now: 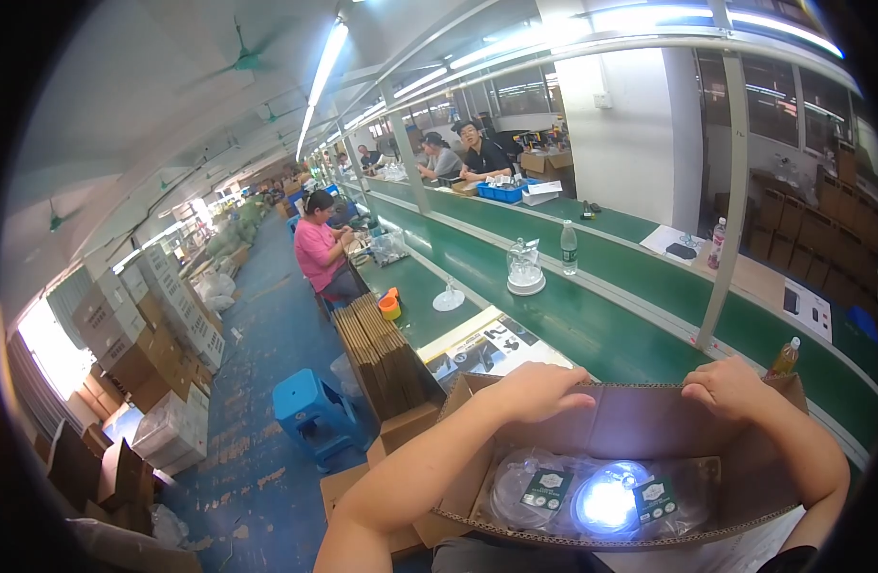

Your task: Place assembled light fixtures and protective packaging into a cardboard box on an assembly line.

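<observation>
two bare forearms (420, 458) frame the open cardboard box (640, 415) at the near edge, which stands in front of the person's lap. the left forearm slants up and to the right from the lower edge, elbow bent and set wide; its left hand (542, 392) lies over the far wall of the box toward the left corner, thumb stretched to the right along the inner side. that grip is clamped on the rim, though its fingertips are hidden behind the cardboard. the right arm bends more sharply at the elbow, its forearm rising toward the far side and leaning left; the right hand (728, 388) is curled over the same rim further right, also clamped on the cardboard, knuckles up. the two hands are well apart.

down in the box, below both hands, lie clear-wrapped round pieces (517, 495) with green cards (656, 498) on them; the middle one shows a bright white glare.

beyond the box runs the long green bench (611, 329), with a printed sheet (501, 349) near, a clear dome (525, 267) on a white base farther off and a water bottle (569, 248) just right of it. to the left stand a row of flattened cardboard (374, 358) and a blue stool (317, 411); farther away a co-worker in a pink top (317, 246) sits at the bench.
</observation>
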Demonstrator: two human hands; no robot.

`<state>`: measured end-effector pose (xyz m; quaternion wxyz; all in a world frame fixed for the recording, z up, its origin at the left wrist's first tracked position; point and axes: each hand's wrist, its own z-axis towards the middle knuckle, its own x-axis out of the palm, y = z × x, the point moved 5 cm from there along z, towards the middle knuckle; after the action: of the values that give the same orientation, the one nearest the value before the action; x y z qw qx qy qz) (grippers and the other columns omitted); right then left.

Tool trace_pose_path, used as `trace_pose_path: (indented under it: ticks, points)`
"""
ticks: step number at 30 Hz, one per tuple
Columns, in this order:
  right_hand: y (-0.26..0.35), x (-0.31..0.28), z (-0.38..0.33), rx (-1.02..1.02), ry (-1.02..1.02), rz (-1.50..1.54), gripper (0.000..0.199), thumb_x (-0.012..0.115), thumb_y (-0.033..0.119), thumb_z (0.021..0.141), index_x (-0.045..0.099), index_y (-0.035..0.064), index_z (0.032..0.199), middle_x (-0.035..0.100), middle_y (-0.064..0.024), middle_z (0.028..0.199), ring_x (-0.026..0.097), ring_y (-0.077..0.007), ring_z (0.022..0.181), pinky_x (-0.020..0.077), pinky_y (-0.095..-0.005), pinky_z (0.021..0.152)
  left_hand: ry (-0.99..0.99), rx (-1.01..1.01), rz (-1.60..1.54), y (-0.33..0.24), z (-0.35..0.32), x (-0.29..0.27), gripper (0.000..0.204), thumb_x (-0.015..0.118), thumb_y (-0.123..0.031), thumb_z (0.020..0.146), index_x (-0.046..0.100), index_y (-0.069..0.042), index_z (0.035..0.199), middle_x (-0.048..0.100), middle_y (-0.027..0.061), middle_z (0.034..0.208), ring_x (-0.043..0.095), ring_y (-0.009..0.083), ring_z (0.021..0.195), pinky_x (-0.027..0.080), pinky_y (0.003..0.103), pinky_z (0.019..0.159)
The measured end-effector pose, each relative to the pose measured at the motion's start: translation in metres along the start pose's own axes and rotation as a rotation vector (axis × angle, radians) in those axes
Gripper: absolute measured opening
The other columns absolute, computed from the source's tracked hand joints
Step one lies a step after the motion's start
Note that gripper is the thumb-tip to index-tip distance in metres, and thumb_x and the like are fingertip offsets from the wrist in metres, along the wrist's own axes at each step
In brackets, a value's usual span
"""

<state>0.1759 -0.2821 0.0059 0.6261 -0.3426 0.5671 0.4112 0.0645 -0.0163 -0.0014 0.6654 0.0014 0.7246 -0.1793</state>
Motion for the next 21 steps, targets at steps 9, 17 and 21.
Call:
trace_pose_path:
  ticks: [9, 17, 21]
  points:
    - [-0.0004, 0.0009, 0.0002, 0.006, 0.006, -0.003, 0.039, 0.048, 0.045, 0.102, 0.073, 0.0152, 0.099, 0.072, -0.0068, 0.091, 0.069, -0.0314, 0.083, 0.0541, -0.0438, 0.071, 0.010, -0.012, -0.002, -0.0013, -0.0014, -0.0015, 0.051, 0.050, -0.052, 0.101, 0.058, -0.007, 0.124, 0.070, 0.0203, 0.108, 0.067, 0.0400, 0.100, 0.052, 0.048, 0.086]
    - [0.0020, -0.0030, 0.0007, 0.018, 0.025, 0.024, 0.036, 0.051, 0.041, 0.101, 0.073, 0.0133, 0.099, 0.072, -0.0082, 0.091, 0.068, -0.0326, 0.085, 0.0535, -0.0445, 0.073, -0.016, 0.017, 0.008, 0.0046, 0.0016, 0.0046, 0.048, 0.049, -0.051, 0.102, 0.055, -0.012, 0.128, 0.070, 0.0208, 0.099, 0.067, 0.0407, 0.095, 0.052, 0.049, 0.082]
    - [0.0011, -0.0013, 0.0008, 0.023, 0.028, 0.023, 0.031, 0.054, 0.038, 0.099, 0.072, 0.0124, 0.100, 0.072, -0.0091, 0.092, 0.068, -0.0337, 0.086, 0.0528, -0.0453, 0.075, -0.037, 0.027, 0.015, 0.0049, 0.0009, 0.0041, 0.048, 0.049, -0.051, 0.101, 0.055, -0.012, 0.129, 0.070, 0.0205, 0.099, 0.067, 0.0406, 0.094, 0.052, 0.049, 0.082]
